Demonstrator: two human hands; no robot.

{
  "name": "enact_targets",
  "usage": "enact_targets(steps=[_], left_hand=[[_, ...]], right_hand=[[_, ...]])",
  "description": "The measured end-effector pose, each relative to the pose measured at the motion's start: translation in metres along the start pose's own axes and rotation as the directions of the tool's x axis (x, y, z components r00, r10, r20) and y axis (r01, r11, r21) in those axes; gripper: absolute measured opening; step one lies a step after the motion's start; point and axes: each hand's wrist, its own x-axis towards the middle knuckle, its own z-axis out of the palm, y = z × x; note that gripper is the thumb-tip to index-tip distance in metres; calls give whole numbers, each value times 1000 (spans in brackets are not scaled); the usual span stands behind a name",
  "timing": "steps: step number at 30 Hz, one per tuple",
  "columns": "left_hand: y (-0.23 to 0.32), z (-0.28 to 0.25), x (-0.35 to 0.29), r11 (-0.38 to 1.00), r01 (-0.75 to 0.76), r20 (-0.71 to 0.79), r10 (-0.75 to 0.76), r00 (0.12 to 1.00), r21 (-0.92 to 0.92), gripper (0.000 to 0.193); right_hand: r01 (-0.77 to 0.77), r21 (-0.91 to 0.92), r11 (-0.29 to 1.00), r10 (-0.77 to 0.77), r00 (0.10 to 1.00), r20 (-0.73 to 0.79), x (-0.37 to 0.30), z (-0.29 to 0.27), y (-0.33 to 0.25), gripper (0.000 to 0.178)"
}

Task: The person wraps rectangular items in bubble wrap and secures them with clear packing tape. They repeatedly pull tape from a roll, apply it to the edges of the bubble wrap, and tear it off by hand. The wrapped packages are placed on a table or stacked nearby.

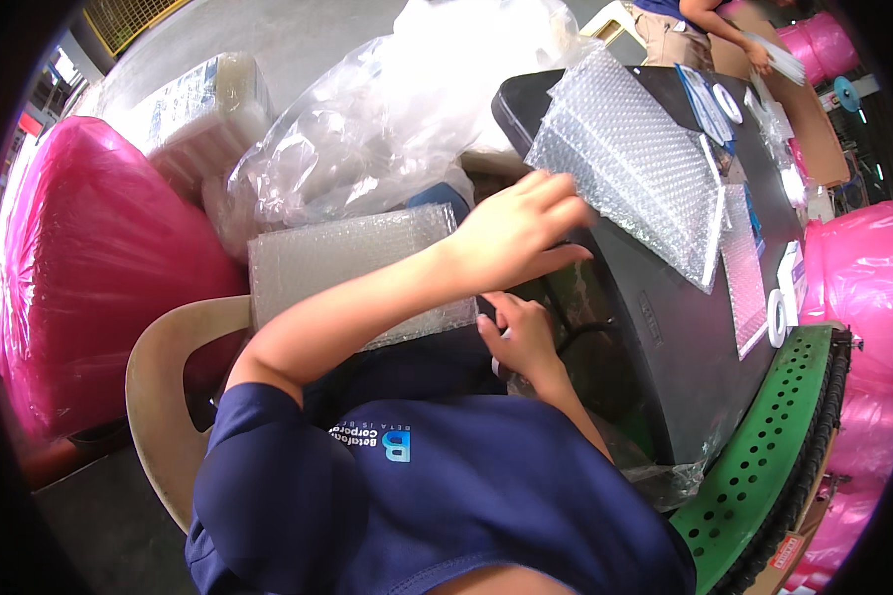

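At the centre of the frame, my left hand (526, 233) hangs by the near edge of the black table (665, 367), fingers loosely curled and thumb held apart, with nothing that I can see in its grasp. Just below it, my right hand (526, 342) has thumb and forefinger by the right edge of a clear bubble-wrap stack (327, 243); whether they pinch anything, I cannot tell.

I judge that I am at a step of handling bubble wrap, between the stack and the sheets (635, 159) on the table, with no single piece clearly taken up. The next move, I think, calls for my left fingers to spread and close on one layer only, as thin film may cling and drag a second one along.

The sheets lie up and to the right of my left hand, in the upper right of the frame, their left corner just beside my knuckles; contact I cannot make out. The stack lies left of both hands, my left forearm (367, 302) passing over it. Beyond the stack, toward the lower left, curves a pale chair (154, 372)
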Motion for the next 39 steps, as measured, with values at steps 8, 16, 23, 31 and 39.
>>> enact_targets(steps=[8, 16, 23, 31, 39], left_hand=[[3, -5, -149, 651, 697, 674, -373, 638, -300, 30], [21, 62, -176, 606, 616, 570, -304, 764, -503, 21], [13, 85, -170, 588, 510, 443, -269, 855, -628, 17], [25, 93, -158, 376, 510, 441, -259, 859, -773, 53], [23, 82, -144, 182, 661, 557, -405, 725, -728, 30]], right_hand=[[81, 12, 997, -77, 979, -190, -20, 17, 1, 37], [34, 145, 989, -17, 993, -121, -11, 29, -21, 40], [136, -80, 987, -149, 971, -185, -14, 19, -29, 47], [187, -236, 953, -234, 953, -191, -9, 14, -35, 49], [251, 109, 962, -199, 915, -352, 4, -18, -19, 44]])
